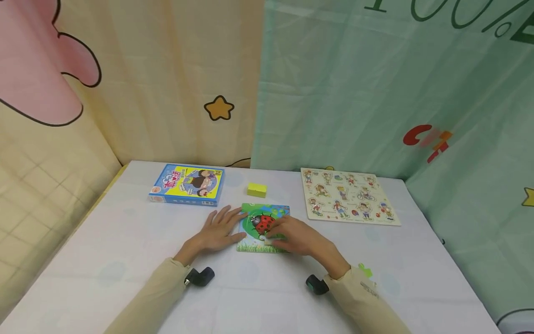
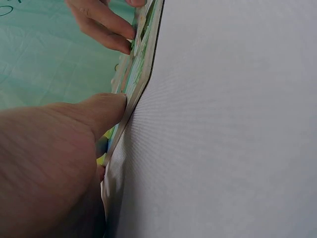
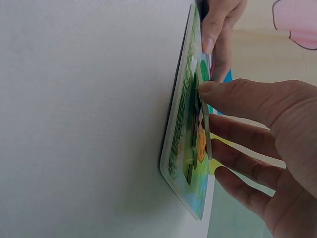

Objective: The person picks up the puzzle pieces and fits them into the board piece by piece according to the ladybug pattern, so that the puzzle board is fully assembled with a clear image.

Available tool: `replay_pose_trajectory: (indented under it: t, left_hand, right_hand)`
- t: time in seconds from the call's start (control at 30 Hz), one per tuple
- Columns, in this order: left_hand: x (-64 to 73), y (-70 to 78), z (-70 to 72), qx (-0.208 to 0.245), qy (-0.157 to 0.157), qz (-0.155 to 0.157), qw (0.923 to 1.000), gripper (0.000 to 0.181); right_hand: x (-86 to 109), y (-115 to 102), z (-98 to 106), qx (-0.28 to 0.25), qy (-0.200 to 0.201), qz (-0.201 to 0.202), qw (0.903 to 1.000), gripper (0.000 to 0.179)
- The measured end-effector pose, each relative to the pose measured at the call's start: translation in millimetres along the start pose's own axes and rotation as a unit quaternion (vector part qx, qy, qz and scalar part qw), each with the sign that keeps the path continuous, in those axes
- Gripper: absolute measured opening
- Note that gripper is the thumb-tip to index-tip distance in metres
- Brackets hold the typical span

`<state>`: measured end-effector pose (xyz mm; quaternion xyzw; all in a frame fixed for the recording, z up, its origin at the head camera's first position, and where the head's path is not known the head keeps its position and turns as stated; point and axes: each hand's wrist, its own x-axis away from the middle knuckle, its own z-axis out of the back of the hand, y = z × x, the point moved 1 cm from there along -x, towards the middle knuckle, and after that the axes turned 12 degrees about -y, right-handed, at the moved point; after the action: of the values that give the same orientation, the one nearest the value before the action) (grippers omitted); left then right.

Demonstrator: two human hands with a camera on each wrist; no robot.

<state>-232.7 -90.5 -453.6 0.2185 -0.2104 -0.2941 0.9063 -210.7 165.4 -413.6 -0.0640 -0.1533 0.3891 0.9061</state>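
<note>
A ladybug jigsaw board (image 1: 250,245) with a printed grass border lies flat on the white table. My left hand (image 1: 221,230) rests at its left side, fingers spread and fairly straight, the thumb touching the board's edge in the left wrist view. Over the board's right part, my right hand (image 1: 297,235) pinches a thin puzzle piece (image 3: 205,106) between thumb and fingertips. That piece sits tilted, one side raised off the board, in the right wrist view. An uncovered recess shows beneath it. The piece's printed face is mostly hidden by my fingers in the head view.
A blue and yellow box (image 1: 187,184) lies at the back left. Behind the jigsaw stands a small yellow block (image 1: 257,189). A board with printed children figures (image 1: 348,197) lies at the back right. A green piece (image 1: 365,270) lies beside my right sleeve.
</note>
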Motion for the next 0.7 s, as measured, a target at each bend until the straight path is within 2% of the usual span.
replay_pose_trajectory:
  t: [0.33,0.57,0.7]
  left_hand:
    - [2.5,2.2,0.3,0.0,0.003,0.002,1.0,0.063]
    - [1.4,1.7,-0.1,0.007,0.005,-0.004,0.9999,0.064]
    - [1.4,1.2,0.2,0.003,0.001,-0.003,1.0,0.064]
  right_hand:
    - [-5.3,-3,1,-0.007,-0.013,-0.011,0.9998,0.021]
    - [-10.0,-6,1,-0.012,-0.015,0.015,0.9997,0.021]
    - [-12.5,-9,-1,-0.004,-0.017,0.017,0.9997,0.021]
